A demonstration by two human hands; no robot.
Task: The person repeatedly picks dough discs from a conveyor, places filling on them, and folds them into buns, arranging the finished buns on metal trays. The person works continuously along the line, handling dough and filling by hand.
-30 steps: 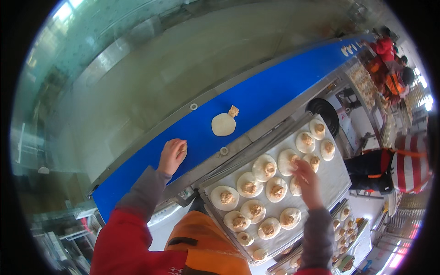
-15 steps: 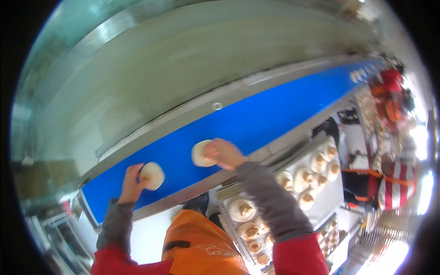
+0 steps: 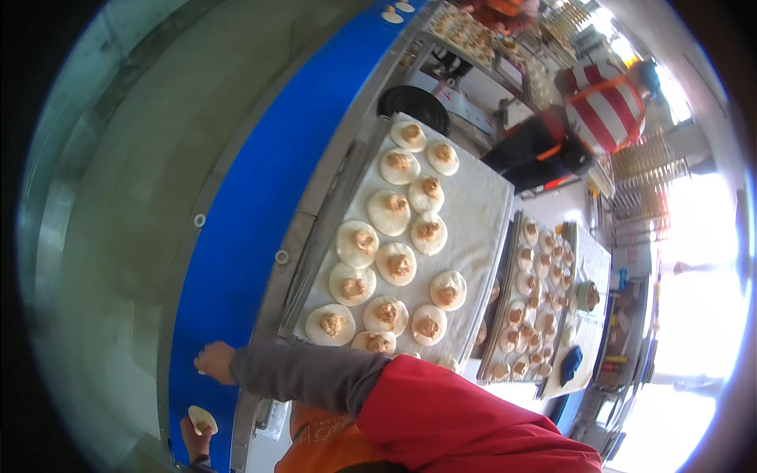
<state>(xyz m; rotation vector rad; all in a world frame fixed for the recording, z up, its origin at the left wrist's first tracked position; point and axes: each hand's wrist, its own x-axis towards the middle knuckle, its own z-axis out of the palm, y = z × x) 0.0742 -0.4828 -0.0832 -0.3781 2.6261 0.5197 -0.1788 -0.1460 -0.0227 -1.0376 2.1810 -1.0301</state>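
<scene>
Low on the left, my left hand point(image 3: 194, 443) is closed on the edge of a flat, pale dough round point(image 3: 202, 418), with its thumb over the middle. The round is tilted above the blue conveyor belt point(image 3: 260, 185). Farther up the belt is my right hand point(image 3: 214, 363), its fingers curled down and closed. What those fingers hold, if anything, is hidden. Beside my right forearm a paper-lined tray point(image 3: 477, 229) carries several dough rounds point(image 3: 396, 263), each topped with a lump of brown filling point(image 3: 400, 265).
Metal rails point(image 3: 296, 236) border the belt. Past the tray stand a second filled tray point(image 3: 505, 315) and a board with a green bowl point(image 3: 587, 296) and a dark blue cloth point(image 3: 571, 365). A person in a striped top point(image 3: 603, 110) stands at the upper right. More rounds point(image 3: 392, 15) lie at the belt's far end.
The view has turned right, bringing the trays nearer the middle. My left hand still has its dough round. My right hand no longer shows the dough round it was touching.
</scene>
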